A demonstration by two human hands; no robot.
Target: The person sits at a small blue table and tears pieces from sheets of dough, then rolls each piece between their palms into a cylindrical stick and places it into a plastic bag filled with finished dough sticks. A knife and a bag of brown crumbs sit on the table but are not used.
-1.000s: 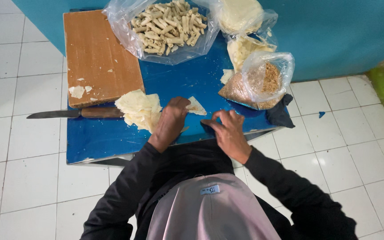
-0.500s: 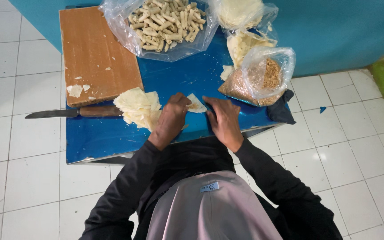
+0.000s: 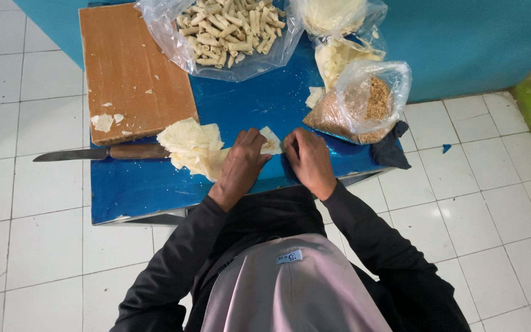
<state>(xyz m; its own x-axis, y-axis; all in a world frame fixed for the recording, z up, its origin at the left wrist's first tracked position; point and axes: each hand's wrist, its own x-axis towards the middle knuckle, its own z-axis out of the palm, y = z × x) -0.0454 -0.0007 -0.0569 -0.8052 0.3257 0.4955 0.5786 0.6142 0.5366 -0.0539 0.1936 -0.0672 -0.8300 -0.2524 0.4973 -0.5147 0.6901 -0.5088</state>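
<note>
Both my hands rest on a low blue table (image 3: pixel 149 184). My left hand (image 3: pixel 243 163) and my right hand (image 3: pixel 308 158) together hold a small pale wrapper sheet (image 3: pixel 271 142), fingers closed on its edges. Just left of my left hand lies a stack of pale thin wrapper sheets (image 3: pixel 190 144). A clear bag of brown crumbly filling (image 3: pixel 364 104) stands open right behind my right hand.
A wooden cutting board (image 3: pixel 131 71) with scraps lies at the table's left. A knife (image 3: pixel 102 153) with a wooden handle lies in front of it. A clear bag of rolled pieces (image 3: pixel 228 31) and more bagged wrappers (image 3: pixel 333 43) sit at the back. White tiled floor surrounds the table.
My right hand has moved up to the small sheet beside my left hand. Both hands now sit closer together on it.
</note>
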